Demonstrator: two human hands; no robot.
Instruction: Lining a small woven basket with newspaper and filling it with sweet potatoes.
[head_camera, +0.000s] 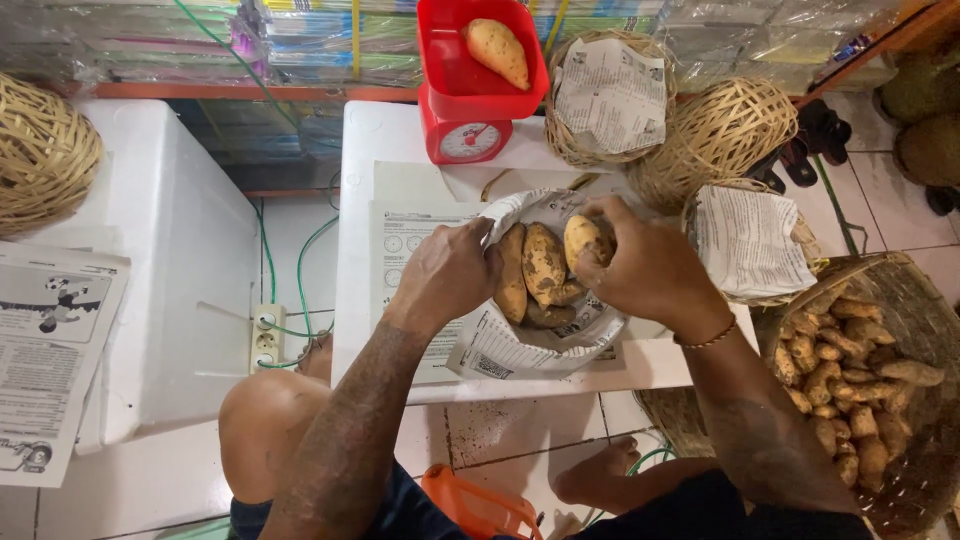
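A newspaper-lined basket (500, 345) stands on a white table (400, 130) and holds several sweet potatoes (542, 265). My left hand (450, 272) grips the paper at the basket's left rim. Over the right side of the basket, my right hand (640, 265) is closed around one sweet potato (582, 238). Behind the basket stands a red kitchen scale (467, 125) whose tray carries a single sweet potato (497, 50).
A big woven basket (905, 290) at the right holds many sweet potatoes (850, 385). Paper-lined baskets (612, 95) and an overturned woven basket (722, 135) stand behind. A white box (170, 260), power strip (266, 338), printed sheets (50, 350) and another basket (40, 150) lie left.
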